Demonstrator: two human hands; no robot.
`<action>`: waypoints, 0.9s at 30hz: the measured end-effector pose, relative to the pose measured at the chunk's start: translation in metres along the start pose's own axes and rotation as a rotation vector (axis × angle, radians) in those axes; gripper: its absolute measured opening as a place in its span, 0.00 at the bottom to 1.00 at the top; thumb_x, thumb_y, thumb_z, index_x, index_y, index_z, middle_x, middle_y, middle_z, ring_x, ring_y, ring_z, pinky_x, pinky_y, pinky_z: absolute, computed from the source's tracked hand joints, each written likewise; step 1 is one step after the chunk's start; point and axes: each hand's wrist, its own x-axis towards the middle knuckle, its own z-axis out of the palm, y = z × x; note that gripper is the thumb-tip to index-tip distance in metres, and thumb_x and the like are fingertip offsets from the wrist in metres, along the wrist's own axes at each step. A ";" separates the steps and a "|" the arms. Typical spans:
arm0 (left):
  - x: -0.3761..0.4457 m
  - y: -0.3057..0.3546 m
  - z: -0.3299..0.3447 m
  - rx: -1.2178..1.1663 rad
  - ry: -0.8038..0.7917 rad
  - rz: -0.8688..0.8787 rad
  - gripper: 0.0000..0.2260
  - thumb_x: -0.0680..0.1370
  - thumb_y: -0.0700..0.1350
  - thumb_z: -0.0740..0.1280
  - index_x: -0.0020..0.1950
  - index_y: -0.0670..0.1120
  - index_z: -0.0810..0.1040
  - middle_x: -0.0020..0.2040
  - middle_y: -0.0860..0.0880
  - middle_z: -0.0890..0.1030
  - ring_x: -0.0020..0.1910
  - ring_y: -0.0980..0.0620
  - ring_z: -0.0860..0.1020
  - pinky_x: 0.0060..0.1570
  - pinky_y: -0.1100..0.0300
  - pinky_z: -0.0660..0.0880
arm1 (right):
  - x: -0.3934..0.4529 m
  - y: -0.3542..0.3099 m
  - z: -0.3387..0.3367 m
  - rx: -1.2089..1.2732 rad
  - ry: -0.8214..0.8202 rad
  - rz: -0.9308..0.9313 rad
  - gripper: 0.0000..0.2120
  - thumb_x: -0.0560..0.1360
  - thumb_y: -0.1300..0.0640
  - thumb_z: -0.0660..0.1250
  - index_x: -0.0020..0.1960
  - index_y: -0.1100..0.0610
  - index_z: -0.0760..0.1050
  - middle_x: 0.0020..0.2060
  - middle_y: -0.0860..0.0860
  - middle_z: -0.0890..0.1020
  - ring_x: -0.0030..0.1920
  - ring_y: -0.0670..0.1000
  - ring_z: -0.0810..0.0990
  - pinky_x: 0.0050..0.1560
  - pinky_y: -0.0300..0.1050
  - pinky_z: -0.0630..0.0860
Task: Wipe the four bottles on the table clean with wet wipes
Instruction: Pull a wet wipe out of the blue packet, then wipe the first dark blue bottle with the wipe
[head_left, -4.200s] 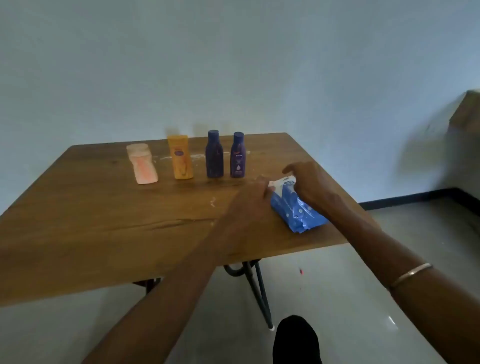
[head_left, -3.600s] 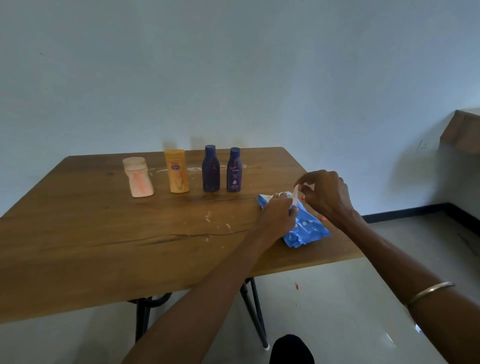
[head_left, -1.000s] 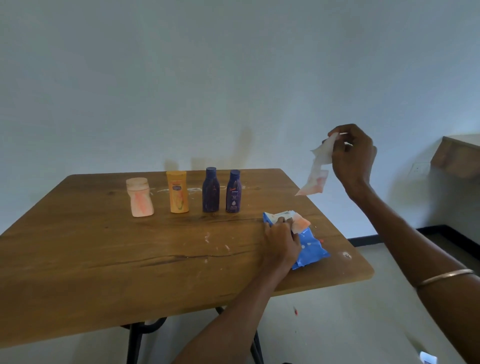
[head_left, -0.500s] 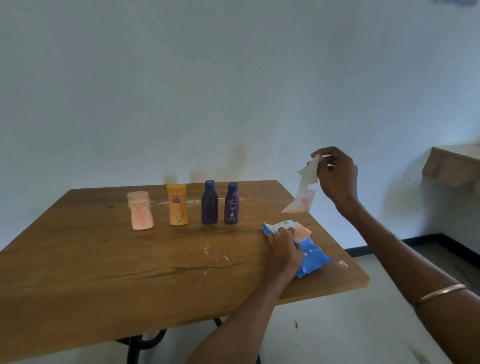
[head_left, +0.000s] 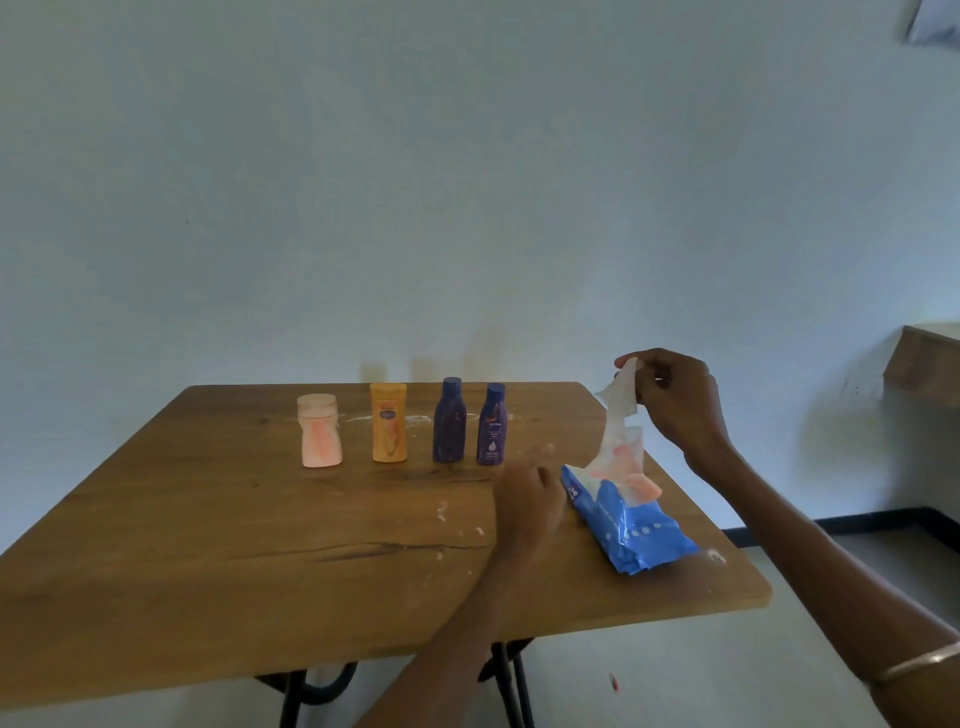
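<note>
Four bottles stand upright in a row near the far edge of the wooden table (head_left: 208, 545): a pale pink bottle (head_left: 319, 437) at the left, an orange bottle (head_left: 388, 429) next to it, then a dark blue bottle (head_left: 449, 420), and at the right end a second dark blue bottle with a white label (head_left: 491, 424). The two blue ones stand just beside each other; the pink and orange ones are set a little further apart. White smears mark the tabletop behind the row and in front of it.

To the right of the bottles, near the table's right edge, lies a blue wet-wipe pack (head_left: 631, 519), its open top facing the bottles. A wet wipe (head_left: 618, 421) hangs from the right hand (head_left: 675, 400), which is raised above the pack and pinches the wipe's top edge between thumb and curled fingertips. The wipe's lower end reaches down to the pack's opening, where more white-and-pink sheet bunches up; whether it is free of the pack is unclear.

The left hand (head_left: 527, 506) sits low over the table just left of the pack, blurred, with its fingers loosely curled; I cannot tell whether it touches the pack or holds anything. A thin metal bangle (head_left: 917, 667) circles the right forearm.
</note>
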 end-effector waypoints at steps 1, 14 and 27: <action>0.004 0.002 -0.014 -0.089 0.035 -0.001 0.10 0.79 0.41 0.64 0.54 0.45 0.84 0.48 0.47 0.85 0.47 0.52 0.83 0.49 0.59 0.79 | -0.002 -0.004 0.006 0.018 -0.017 -0.006 0.15 0.76 0.63 0.59 0.46 0.49 0.83 0.40 0.43 0.85 0.39 0.43 0.83 0.39 0.36 0.80; 0.011 -0.010 -0.111 -0.243 0.032 -0.169 0.12 0.75 0.39 0.70 0.58 0.43 0.82 0.49 0.52 0.83 0.42 0.58 0.80 0.39 0.64 0.80 | -0.051 -0.041 0.076 0.207 -0.165 -0.025 0.12 0.73 0.66 0.66 0.45 0.51 0.83 0.38 0.46 0.85 0.38 0.41 0.83 0.39 0.32 0.77; 0.014 -0.023 -0.125 -0.581 -0.028 -0.488 0.12 0.77 0.35 0.66 0.59 0.43 0.81 0.55 0.47 0.82 0.53 0.47 0.81 0.51 0.52 0.82 | -0.073 -0.014 0.124 0.011 -0.404 -0.058 0.09 0.78 0.56 0.63 0.55 0.49 0.80 0.47 0.45 0.82 0.46 0.45 0.81 0.47 0.42 0.80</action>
